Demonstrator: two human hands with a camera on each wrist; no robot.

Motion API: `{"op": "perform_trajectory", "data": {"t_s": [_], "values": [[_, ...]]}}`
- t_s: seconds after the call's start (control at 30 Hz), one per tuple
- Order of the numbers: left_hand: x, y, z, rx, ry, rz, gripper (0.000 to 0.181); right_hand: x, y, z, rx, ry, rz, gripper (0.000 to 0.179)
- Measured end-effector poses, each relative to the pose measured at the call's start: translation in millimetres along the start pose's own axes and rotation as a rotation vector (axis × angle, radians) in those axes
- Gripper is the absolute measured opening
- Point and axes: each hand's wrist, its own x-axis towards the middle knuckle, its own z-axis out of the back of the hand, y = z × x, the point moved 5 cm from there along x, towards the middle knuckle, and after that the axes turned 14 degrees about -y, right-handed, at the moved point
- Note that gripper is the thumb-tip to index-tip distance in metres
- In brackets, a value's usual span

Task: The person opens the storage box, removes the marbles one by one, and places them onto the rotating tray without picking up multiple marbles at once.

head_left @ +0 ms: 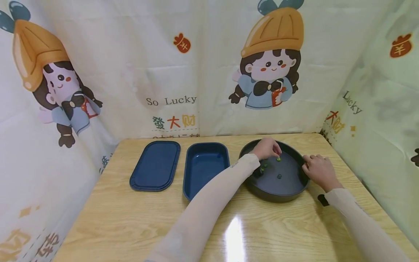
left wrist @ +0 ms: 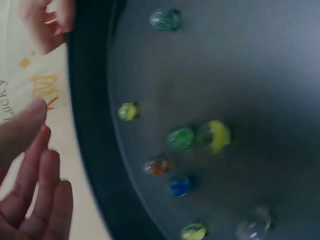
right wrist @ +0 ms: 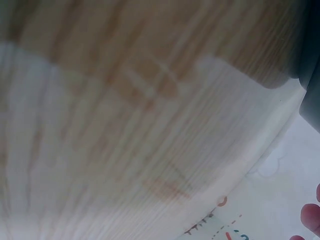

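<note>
A large dark round pan (head_left: 294, 189) holds several glass marbles. My left hand (head_left: 266, 148) reaches over it from the left, fingertips just above a yellow-green marble (left wrist: 129, 111). The left wrist view shows the thumb (left wrist: 31, 115) and index fingertip close together, with no marble visible between them. Also in the pan lie a teal marble (left wrist: 165, 20), a green marble (left wrist: 180, 136), a yellow-streaked clear marble (left wrist: 217, 136), an orange marble (left wrist: 156, 165) and a blue marble (left wrist: 179, 186). My right hand (head_left: 320, 169) grips the pan's right rim, fingers bent over its edge.
A deep blue rectangular container (head_left: 207, 145) stands left of the pan, partly behind my left sleeve. Farther left lies a flat blue lid (head_left: 155, 165). The wooden table (head_left: 131, 222) meets a printed curtain (head_left: 216, 80) at its back and sides.
</note>
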Motion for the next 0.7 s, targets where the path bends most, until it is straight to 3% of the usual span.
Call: {"op": "perform_trajectory", "data": {"t_s": [0.2,0.5,0.7], "values": [[0.9,5.5,-23.8,-0.014,0.097,-0.056,0.013,-0.9,0,-3,-0.002,-0.011,0.002,0.016],[1.8,15.2,-43.8,0.072,0.147,-0.022,0.009,-1.0,0,-1,0.007,0.001,-0.008,0.014],[-0.9,13.9,-50.4,0.151,0.171,-0.059,0.009,-1.7,0,-1,0.01,-0.007,-0.01,0.011]]}}
